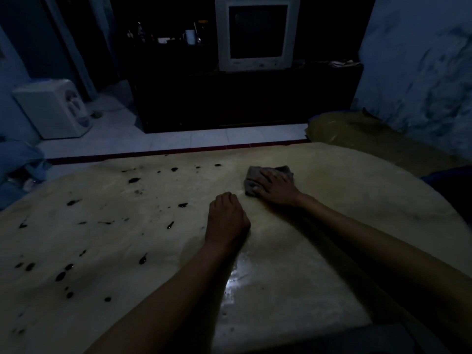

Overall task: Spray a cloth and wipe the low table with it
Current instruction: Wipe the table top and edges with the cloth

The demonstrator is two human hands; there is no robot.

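Note:
The low table (107, 241) has a pale yellowish top that fills the lower frame. Several dark spots mark its left half, and a wet shine shows near the front centre. A grey cloth (251, 178) lies on the far middle of the top. My right hand (274, 183) lies flat on the cloth with fingers spread, pressing it down. My left hand (226, 221) rests on the table just in front of and left of the cloth, fingers curled into a loose fist with nothing in it. No spray bottle is in view.
A dark cabinet (242, 98) beyond the table carries an old white monitor (258, 34) and a mug (190, 37). A white water dispenser (55, 108) stands on the tiled floor at far left. An olive cushion (357, 134) lies at the table's far right.

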